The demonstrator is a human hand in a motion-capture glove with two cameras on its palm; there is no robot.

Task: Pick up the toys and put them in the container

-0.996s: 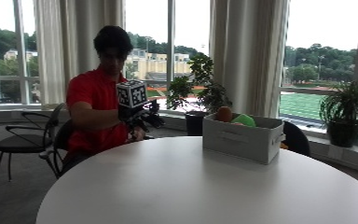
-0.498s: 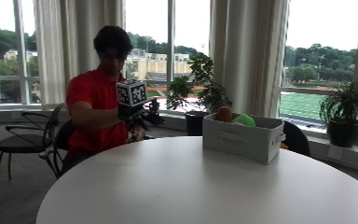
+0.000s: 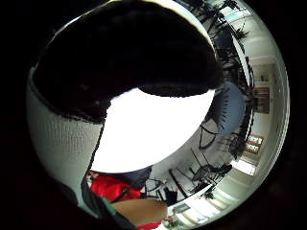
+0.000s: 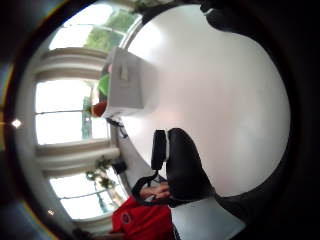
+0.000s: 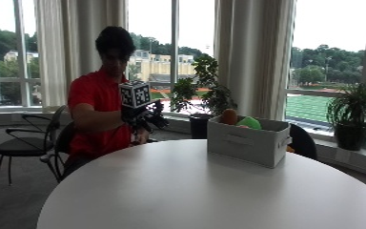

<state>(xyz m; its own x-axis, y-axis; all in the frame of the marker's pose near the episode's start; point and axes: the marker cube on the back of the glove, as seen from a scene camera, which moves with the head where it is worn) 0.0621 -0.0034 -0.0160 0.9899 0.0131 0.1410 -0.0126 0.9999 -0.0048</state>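
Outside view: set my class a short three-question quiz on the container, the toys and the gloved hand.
1. True or false: the grey container stands on the white table.
2. Which toy colours show above the container's rim? A) orange and green B) blue and yellow
3. Fill in: the gloved right hand is raised above the table's ____ , near the person's chest.

Key: 1 true; 2 A; 3 edge.

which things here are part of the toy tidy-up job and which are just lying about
Part of the job:
grey container on the white table
orange toy and green toy, both in the container
gloved right hand, raised above the table edge

Just lying about:
potted plants by the windows
black chair
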